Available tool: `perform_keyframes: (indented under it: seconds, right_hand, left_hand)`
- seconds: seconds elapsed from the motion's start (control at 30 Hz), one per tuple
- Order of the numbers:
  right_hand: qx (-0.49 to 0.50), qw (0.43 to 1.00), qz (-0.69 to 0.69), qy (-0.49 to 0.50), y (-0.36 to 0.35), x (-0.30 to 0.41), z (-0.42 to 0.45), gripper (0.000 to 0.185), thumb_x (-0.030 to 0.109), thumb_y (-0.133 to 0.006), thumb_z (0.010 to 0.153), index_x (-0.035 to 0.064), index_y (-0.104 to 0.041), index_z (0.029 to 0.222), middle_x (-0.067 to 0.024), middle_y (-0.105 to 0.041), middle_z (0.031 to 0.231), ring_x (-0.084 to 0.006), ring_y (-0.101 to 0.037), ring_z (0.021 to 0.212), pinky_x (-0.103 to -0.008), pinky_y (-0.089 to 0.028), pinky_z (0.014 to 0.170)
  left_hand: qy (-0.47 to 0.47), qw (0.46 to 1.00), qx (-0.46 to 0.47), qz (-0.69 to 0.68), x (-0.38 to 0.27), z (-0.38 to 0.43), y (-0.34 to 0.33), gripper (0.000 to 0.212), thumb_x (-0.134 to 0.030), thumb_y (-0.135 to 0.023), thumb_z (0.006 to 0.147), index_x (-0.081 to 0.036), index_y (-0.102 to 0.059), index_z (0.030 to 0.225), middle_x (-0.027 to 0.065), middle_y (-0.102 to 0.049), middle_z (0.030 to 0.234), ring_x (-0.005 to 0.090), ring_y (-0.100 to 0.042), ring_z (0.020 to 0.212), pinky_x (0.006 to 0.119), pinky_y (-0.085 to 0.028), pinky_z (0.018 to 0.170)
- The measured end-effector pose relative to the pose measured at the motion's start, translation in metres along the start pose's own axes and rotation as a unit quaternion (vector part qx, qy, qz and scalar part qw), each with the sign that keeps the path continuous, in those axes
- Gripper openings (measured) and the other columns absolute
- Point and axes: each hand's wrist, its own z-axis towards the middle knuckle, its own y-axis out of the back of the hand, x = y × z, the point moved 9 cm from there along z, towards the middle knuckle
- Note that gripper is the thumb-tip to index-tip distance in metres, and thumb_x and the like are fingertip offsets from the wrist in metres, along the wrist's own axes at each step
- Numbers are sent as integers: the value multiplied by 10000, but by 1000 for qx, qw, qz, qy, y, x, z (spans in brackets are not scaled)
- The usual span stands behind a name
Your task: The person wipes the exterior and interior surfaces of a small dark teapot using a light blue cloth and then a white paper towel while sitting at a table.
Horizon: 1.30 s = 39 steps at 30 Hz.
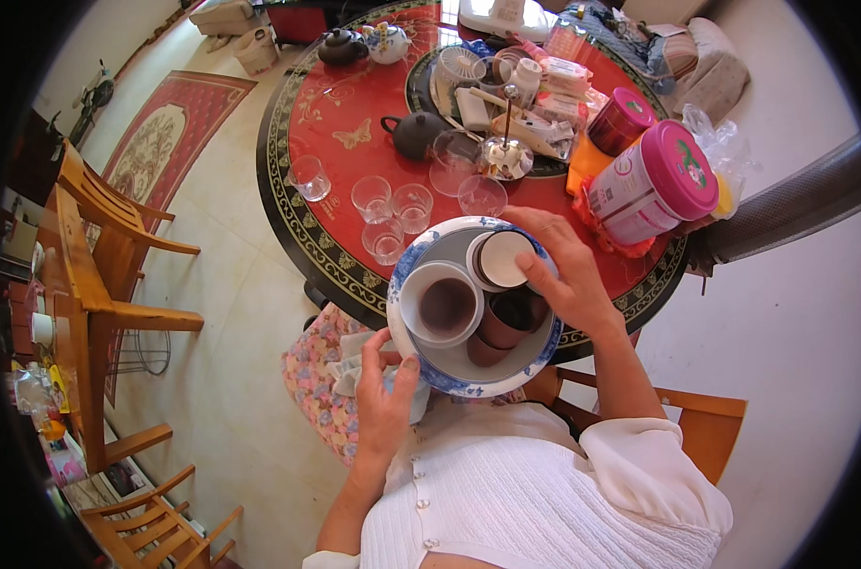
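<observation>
A blue-and-white round tray (467, 389) is held close to my body at the edge of the red table. My left hand (387, 395) grips its near left rim with thumb and fingers, with a pale cloth (348, 366) beside it. My right hand (569, 274) is at the tray's far right rim, its thumb touching a small cup with a white face (501, 257). Also in the tray are a white bowl-like cup with a dark reddish inside (447, 306) and several brown cups (510, 313). Whether my right fingers grip the rim or the cup is partly hidden.
Several clear glasses (371, 199) stand beyond the tray, with a dark teapot (417, 135) behind them. A pink-lidded tub (651, 181), a metal-domed item with a rod (506, 156) and packets crowd the right. A floral-covered seat (316, 384) and a wooden chair (708, 427) flank me.
</observation>
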Motion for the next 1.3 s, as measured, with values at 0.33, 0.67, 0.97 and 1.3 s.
perform_keyframes:
  seconds: [0.33, 0.67, 0.97, 1.3]
  right_hand:
    - [-25, 878, 396, -266, -39, -82, -21, 440, 322, -395, 1022, -26, -571, 1228, -81, -609, 1167, -151, -557, 1087, -273, -411, 967]
    - [-61, 845, 438, -300, -15, -74, -35, 469, 337, -382, 1012, -43, -592, 1191, -103, -640, 1108, -157, -604, 1020, -282, -448, 935]
    - [-94, 850, 417, -310, 12, -100, -46, 503, 382, -368, 1017, -27, -610, 1181, -89, -657, 1079, -155, -618, 987, -286, -464, 913]
    - [-125, 828, 446, -316, 27, -113, -46, 479, 351, -358, 1025, -28, -609, 1175, -84, -662, 1071, -142, -624, 976, -265, -471, 903]
  left_hand:
    - [4, 996, 76, -53, 6, 2, -29, 404, -304, -529, 984, -6, -409, 1229, 64, -565, 999, 127, -513, 910, 278, -423, 835]
    - [-4, 992, 119, -33, 7, -9, -53, 476, -332, -524, 982, 2, -366, 1281, 109, -578, 1047, 140, -529, 919, 283, -445, 831]
    - [52, 979, 196, -31, -1, -6, -84, 500, -327, -550, 973, 19, -356, 1276, 101, -588, 1028, 133, -539, 907, 282, -444, 824]
    - [3, 979, 203, 25, -10, 15, -103, 641, -418, -618, 902, 16, -349, 1290, 220, -653, 1001, 347, -648, 932, 381, -478, 825]
